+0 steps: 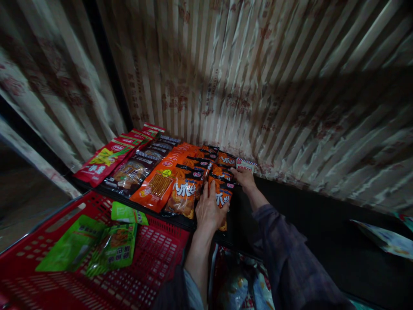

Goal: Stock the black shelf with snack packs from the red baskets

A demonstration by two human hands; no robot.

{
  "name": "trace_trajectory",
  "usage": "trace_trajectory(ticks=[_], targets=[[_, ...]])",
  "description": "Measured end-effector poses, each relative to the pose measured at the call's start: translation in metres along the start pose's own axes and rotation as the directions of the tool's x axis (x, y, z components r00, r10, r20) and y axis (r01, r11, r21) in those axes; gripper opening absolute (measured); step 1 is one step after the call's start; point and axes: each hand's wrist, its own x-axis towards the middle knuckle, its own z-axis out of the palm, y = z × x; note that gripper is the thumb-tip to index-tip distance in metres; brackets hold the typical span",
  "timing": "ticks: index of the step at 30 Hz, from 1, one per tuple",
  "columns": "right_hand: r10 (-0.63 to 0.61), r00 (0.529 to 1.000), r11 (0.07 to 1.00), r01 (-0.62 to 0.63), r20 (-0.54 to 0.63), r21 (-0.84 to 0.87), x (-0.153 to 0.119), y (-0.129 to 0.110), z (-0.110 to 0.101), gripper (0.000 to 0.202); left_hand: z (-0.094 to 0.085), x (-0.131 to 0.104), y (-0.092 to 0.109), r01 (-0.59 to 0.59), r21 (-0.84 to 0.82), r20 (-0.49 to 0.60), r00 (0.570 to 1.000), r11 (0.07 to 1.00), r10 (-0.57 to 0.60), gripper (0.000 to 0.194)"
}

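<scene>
A row of orange-and-black snack bags [222, 193] lies overlapped on a black shelf. My left hand [209, 209] rests on the front of this row, its fingers stretched forward and its thumb out to the right. At the row's right edge, farther back, the fingertips of my right hand [245, 178] touch a bag, with the fingers extended. A second row of the same orange-and-black bags [183, 193] sits just left of my left hand. Behind my right hand is a white packet with a red-and-blue striped edge [247, 164].
Orange stick-snack bags [155, 187], dark brown bags [127, 174] and red bags [100, 165] line the shelf [284, 206] leftward. Below stands a red basket [155, 254] holding green packets [118, 247]. Wrinkled patterned sheeting [200, 86] hangs behind. A pale packet [383, 237] lies far right.
</scene>
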Motion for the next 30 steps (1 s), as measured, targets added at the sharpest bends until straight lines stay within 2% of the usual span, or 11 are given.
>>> trace_trajectory(ticks=[10,16,22,26,30], targets=[[0.163,0.985,0.981,-0.155,-0.058,0.116,-0.005,-0.008,0.009,0.022,0.002,0.004,-0.004,-0.032,-0.057,0.015,0.999,0.998,0.033,0.087],[0.198,0.976,0.972,-0.184,-0.090,0.144,-0.012,-0.008,0.009,0.021,-0.001,0.004,-0.004,-0.024,-0.047,0.030,0.999,0.999,0.026,0.083],[0.167,0.981,0.978,-0.152,-0.098,0.141,-0.019,-0.009,0.006,0.014,-0.001,0.005,-0.007,-0.011,-0.066,0.035,0.999,0.998,0.014,0.083],[0.141,0.982,0.980,-0.120,-0.128,0.162,-0.037,-0.001,0.000,0.026,-0.001,0.006,-0.008,-0.017,-0.067,0.040,0.999,0.998,0.020,0.084],[0.139,0.986,0.969,-0.116,-0.092,0.220,-0.070,0.014,-0.002,0.037,-0.004,0.005,-0.007,-0.017,-0.062,0.054,0.998,0.998,0.021,0.083]])
